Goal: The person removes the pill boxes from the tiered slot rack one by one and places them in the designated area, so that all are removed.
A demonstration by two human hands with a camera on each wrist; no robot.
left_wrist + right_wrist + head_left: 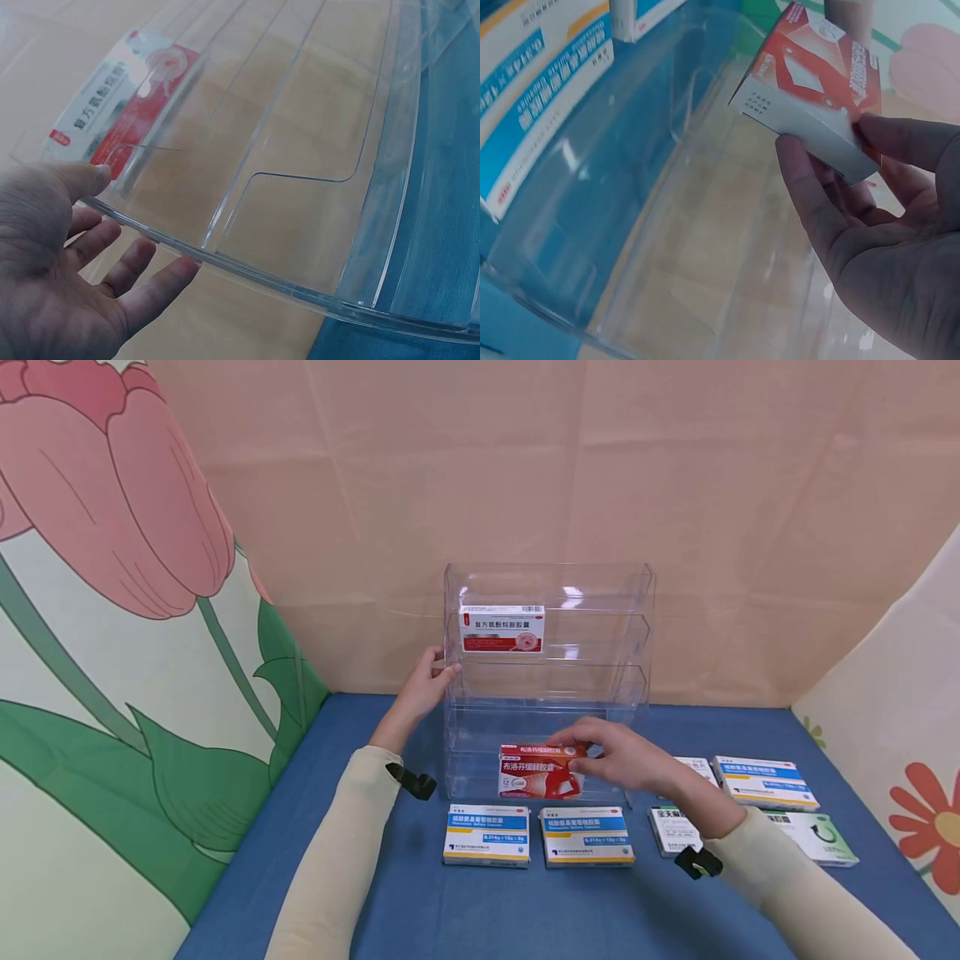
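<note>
My right hand (626,756) pinches a red medicine box (532,779) by its right end, in front of the lowest tiers of a clear tiered display rack (592,681). In the right wrist view, the thumb and fingers grip the red box (821,67) with its white end showing. My left hand (422,692) holds the rack's left edge. The left wrist view shows its thumb on one side of that edge and the other fingers along the other. A white-and-red medicine box (501,629) stands in an upper tier, at the left.
Two blue-and-white medicine boxes (486,837) lie on the blue cloth (495,914) before the rack. Farther right lie another blue-and-white box (765,782) and white-and-green boxes (813,839), partly behind the right forearm. A beige backdrop (720,527) rises behind the rack.
</note>
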